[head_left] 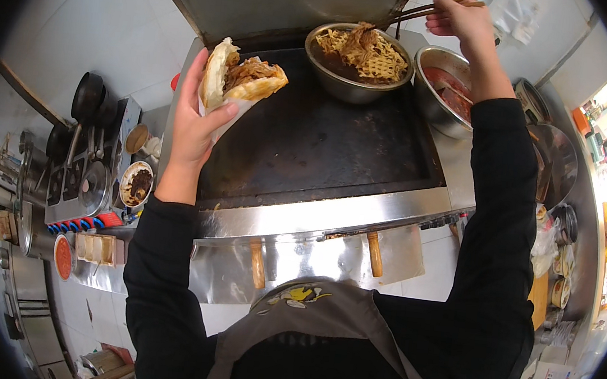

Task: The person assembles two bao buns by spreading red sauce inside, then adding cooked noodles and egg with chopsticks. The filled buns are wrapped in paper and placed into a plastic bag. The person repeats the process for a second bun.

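My left hand [191, 136] is wrapped round a split flatbread [263, 88] in a piece of white paper, held up over the left side of the griddle. Shredded brown filling shows between the bread's halves. At the upper right, my right hand [468, 27] grips a pair of wooden chopsticks [431, 10]. Their far tips reach to a brown clump of food [360, 46] at the top of a steel bowl [359, 92]. Pale yellow, lattice-cut pieces [381, 63] lie in dark broth in that bowl.
The dark flat griddle [314, 151] has a steel front edge. Right of the broth bowl stands another steel bowl [439, 120] with red sauce and a utensil. To the left are a stove [76, 184] with pans and a bowl of dark paste [125, 187]. Wooden handles [374, 253] jut below the griddle.
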Demonstrator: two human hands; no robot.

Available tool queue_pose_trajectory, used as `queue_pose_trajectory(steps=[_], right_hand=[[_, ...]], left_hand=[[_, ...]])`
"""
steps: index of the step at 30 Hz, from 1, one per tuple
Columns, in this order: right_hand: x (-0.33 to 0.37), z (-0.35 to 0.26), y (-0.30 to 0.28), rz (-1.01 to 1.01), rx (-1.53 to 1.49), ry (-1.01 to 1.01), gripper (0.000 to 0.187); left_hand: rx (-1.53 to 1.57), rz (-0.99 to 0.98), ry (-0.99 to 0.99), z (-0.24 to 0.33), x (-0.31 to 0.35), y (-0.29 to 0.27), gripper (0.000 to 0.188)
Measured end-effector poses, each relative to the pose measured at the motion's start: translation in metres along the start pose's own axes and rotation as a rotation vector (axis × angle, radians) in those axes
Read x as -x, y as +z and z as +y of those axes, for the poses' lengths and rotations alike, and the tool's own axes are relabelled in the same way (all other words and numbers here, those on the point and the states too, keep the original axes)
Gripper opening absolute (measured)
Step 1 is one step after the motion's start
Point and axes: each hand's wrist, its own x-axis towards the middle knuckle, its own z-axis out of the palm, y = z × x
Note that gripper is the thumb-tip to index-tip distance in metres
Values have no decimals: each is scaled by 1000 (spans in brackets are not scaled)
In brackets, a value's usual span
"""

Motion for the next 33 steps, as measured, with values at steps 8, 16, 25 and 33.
queue_pose_trajectory(steps=[8, 16, 25, 33], right_hand=[[-3, 2, -17, 89, -101, -56, 25], [14, -14, -26, 44, -144, -130, 26], [81, -87, 31, -122, -182, -20, 12], [94, -72, 74, -409, -379, 89, 19]], left_hand=[[43, -44, -34, -29, -26, 11, 100], [-65, -75, -111, -73, -62, 36, 102], [70, -116, -20, -56, -59, 55, 104], [143, -84, 43, -19, -32, 48, 101]])
